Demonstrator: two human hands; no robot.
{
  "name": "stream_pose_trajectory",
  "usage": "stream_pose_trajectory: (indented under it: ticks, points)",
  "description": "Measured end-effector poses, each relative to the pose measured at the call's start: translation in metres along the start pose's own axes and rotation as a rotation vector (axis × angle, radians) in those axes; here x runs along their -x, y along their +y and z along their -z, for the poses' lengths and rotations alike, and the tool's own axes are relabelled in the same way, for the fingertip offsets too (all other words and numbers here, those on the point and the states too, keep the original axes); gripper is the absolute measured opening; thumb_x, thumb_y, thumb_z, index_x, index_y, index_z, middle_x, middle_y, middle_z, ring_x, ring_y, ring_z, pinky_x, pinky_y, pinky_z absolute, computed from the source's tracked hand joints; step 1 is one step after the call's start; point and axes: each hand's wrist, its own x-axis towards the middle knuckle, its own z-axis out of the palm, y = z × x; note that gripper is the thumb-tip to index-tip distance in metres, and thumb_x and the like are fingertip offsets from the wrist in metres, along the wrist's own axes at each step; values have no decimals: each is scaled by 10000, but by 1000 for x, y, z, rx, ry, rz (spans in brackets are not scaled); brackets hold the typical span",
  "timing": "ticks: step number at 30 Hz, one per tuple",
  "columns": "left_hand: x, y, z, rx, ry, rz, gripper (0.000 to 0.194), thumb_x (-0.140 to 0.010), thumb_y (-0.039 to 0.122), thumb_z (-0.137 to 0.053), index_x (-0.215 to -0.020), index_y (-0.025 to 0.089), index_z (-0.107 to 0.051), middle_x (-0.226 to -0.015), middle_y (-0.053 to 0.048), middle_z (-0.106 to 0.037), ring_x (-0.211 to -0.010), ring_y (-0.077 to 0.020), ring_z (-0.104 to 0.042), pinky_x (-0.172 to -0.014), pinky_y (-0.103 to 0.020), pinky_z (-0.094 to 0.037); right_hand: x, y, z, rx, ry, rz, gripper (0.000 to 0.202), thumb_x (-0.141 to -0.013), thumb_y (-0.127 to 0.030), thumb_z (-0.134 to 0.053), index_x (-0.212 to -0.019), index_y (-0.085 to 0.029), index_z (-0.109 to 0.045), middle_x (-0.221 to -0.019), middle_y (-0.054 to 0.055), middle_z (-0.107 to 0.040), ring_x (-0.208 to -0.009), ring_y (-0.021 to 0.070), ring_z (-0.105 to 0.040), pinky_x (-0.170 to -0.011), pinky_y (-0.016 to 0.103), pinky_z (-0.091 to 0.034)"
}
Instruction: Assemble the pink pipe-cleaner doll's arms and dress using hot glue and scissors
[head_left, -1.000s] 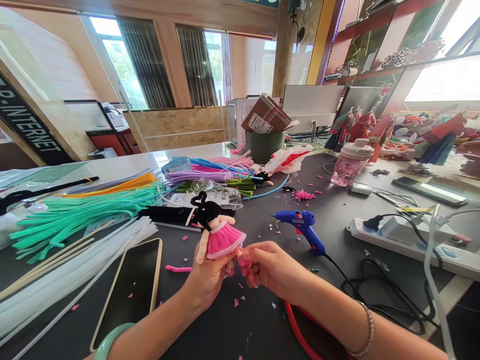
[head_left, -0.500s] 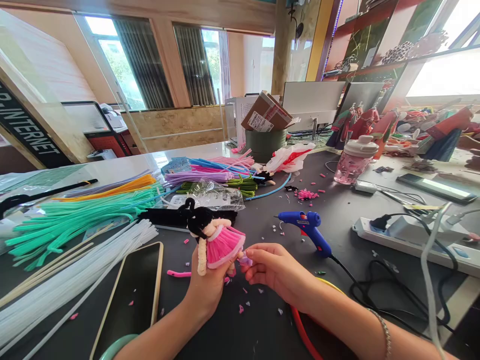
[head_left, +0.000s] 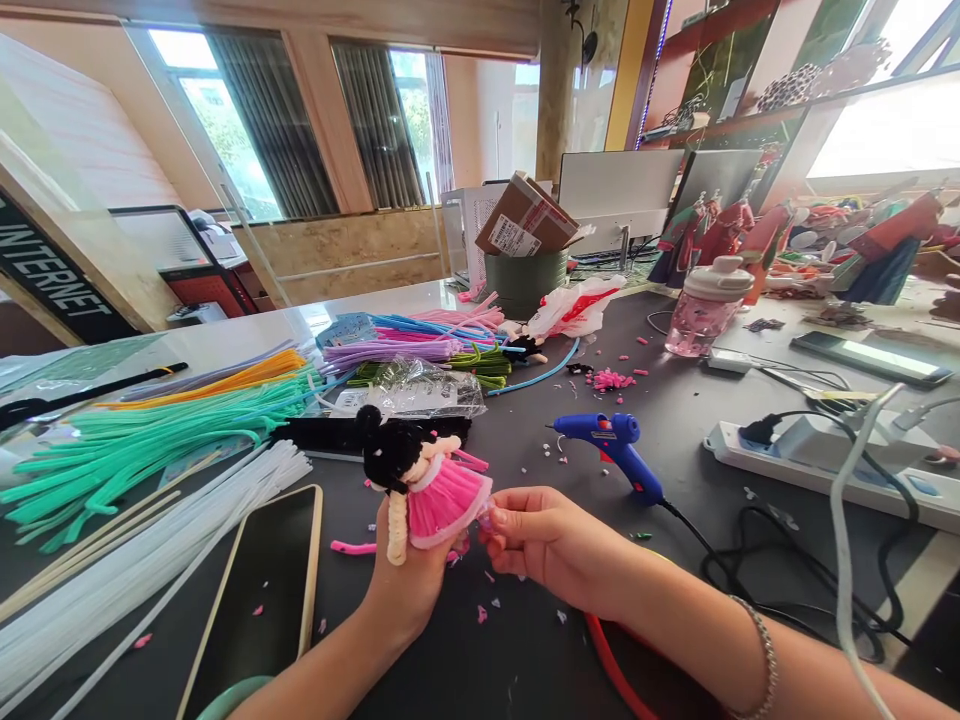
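I see curtained windows (head_left: 214,115) at eleven o'clock, a dark table (head_left: 442,665) below; the left hand (head_left: 409,590) grips a tilted, black-haired, pink-skirted doll (head_left: 442,503), the right hand (head_left: 551,540) pinches a pinkish bit (head_left: 484,521).

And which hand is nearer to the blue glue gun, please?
Right. The right hand is on the near side of the blue glue gun, apart from it; the left hand is farther left, holding the doll.
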Motion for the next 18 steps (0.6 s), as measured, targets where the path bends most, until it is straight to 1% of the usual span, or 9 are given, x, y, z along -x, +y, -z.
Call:
stream_pose_trajectory:
  ticks: [4,6,9,12,15,18]
  points:
    - [1,1,0,-9,-18,8,165,-639,203,-745,-710,198,-597,-549,48,-536,-500,-103,-446,-475,-221,-453,0,0,1,-23,-11,-9,276,-592,-280,-838,-676,-97,-650,-582,-15,-585,-530,63,-525,-592,221,-407]
    - [1,4,-2,-12,-33,8,170,-628,201,-752,-723,196,-610,-541,53,-531,-493,-98,-442,-464,-212,-450,0,0,1,-31,-12,-11,286,-577,-286,-845,-657,-98,-645,-577,-17,-583,-520,63,-522,-587,224,-404]
    - [1,7,-5,5,-30,15,269,-625,197,-758,-852,212,-614,-598,43,-599,-485,-97,-479,-442,-200,-446,1,-1,1,-41,-13,-5,300,-559,-289,-855,-639,-100,-635,-576,-17,-583,-514,68,-525,-588,231,-403]
    - [1,8,-9,93,7,56,433,-624,184,-768,-993,237,-546,-650,29,-667,-463,-96,-517,-413,-185,-437,1,0,0,-49,-13,12,305,-562,-293,-853,-630,-101,-627,-572,-18,-582,-513,73,-531,-594,239,-403]
    - [1,9,-12,167,29,112,504,-606,178,-788,-1013,237,-497,-656,17,-691,-454,-95,-535,-396,-167,-430,1,0,0,-57,-17,33,309,-571,-305,-849,-633,-101,-626,-574,-17,-582,-516,78,-535,-606,249,-409]
    - [-1,11,-15,194,33,132,491,-599,187,-798,-978,225,-487,-648,11,-697,-456,-87,-541,-409,-157,-444,1,1,-1,-66,-22,55,299,-586,-303,-842,-659,-94,-641,-594,-12,-590,-531,76,-540,-619,249,-415]
